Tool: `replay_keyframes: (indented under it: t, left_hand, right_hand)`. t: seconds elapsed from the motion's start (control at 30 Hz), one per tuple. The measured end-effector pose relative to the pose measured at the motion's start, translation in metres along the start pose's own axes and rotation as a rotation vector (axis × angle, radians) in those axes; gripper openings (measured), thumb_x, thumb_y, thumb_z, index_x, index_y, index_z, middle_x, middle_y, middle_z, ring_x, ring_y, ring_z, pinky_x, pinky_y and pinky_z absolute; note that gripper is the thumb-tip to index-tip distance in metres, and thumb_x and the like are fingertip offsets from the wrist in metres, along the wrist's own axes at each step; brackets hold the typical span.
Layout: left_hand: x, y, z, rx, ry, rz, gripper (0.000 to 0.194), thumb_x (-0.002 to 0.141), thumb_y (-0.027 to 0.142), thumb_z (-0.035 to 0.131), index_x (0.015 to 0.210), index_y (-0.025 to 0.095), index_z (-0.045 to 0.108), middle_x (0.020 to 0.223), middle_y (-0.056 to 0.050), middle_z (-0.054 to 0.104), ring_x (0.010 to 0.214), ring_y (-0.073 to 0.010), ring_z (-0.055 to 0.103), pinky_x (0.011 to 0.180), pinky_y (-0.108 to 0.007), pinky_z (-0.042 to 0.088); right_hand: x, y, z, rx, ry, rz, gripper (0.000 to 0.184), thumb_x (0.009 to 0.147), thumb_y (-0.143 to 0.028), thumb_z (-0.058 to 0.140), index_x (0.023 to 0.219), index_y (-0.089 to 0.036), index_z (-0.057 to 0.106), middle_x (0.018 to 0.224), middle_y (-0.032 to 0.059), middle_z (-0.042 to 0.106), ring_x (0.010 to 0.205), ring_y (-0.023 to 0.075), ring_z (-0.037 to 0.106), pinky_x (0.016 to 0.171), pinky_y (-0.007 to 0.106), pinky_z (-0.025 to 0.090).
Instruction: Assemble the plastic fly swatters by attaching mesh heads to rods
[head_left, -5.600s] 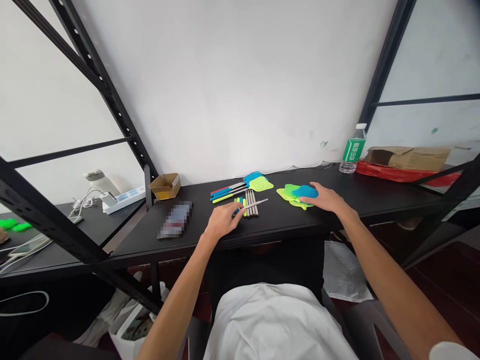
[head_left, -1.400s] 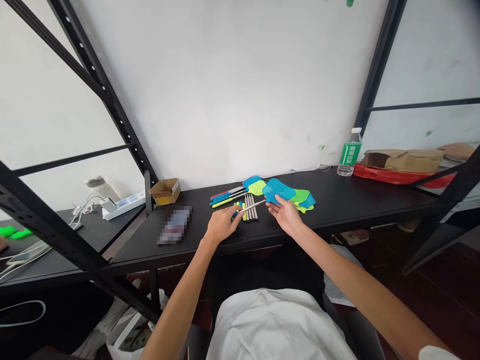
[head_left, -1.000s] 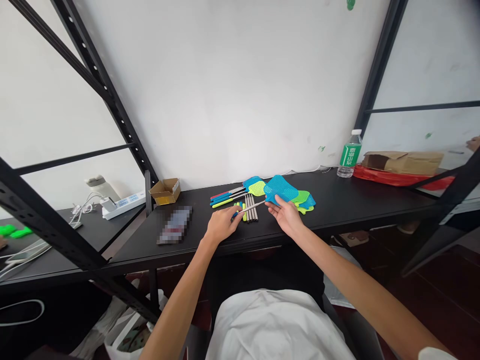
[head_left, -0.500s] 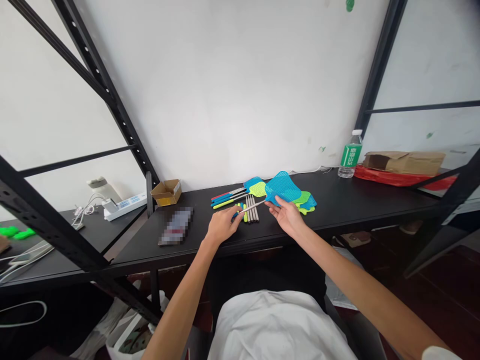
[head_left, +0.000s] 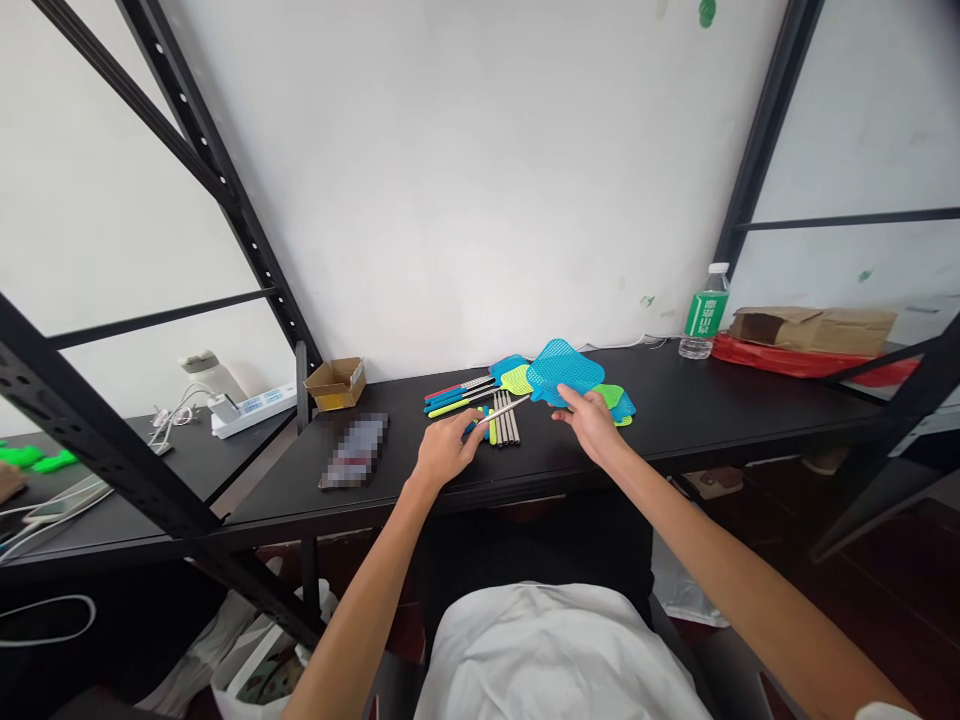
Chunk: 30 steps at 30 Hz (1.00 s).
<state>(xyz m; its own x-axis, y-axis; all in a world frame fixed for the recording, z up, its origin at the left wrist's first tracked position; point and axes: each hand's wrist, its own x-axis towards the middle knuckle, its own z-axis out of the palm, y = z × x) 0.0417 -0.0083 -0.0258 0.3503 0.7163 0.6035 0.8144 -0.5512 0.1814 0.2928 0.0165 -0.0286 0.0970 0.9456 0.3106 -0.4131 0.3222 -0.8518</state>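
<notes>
The left hand is closed narrowly around a steel swatter handle, and its shaft is directed rightward above the black tabletop. The right hand is held partly open, with its fingertips at the lower edge of a blue mesh swatter head; whether that head is gripped cannot be told. The head has just been raised further and the right hand shifted rightward, so that it now stands above the others at the table's centre. At least four more mesh heads are counted, in blue and lime. Four dark rods are laid between the hands, and four coloured handles lie beyond the left hand. Farther off, one cardboard box and one blurred flat object are seen left of centre; one water bottle and one paper parcel stand at the upper right.
</notes>
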Motion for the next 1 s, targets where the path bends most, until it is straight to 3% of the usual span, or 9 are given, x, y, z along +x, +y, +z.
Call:
replay_keyframes:
  t: [0.33,1.0]
  left_hand:
    - [0.0005,0.0002,0.0003,-0.008,0.006,-0.005,0.036,0.1,0.046,0.038,0.107,0.023,0.064,0.08,-0.002,0.07,0.066,-0.0156,0.063,0.062,-0.024,0.039]
    - [0.0003,-0.0008,0.0001,-0.025,0.001,0.002,0.034,0.1,0.045,0.038,0.108,0.022,0.063,0.073,0.0,0.067,0.061,-0.015,0.059,0.06,-0.024,0.036]
  right_hand:
    - [-0.0023,-0.0021,0.0027,0.036,0.071,-0.043,0.032,0.06,-0.033,0.088,0.083,-0.02,0.069,0.08,0.0039,0.073,0.073,0.0197,0.07,0.063,0.03,0.055]
    - [-0.0076,-0.0019,0.0088,0.075,0.037,-0.093,0.043,0.064,-0.031,0.086,0.101,-0.025,0.066,0.09,0.0011,0.075,0.077,0.02,0.073,0.065,0.028,0.057]
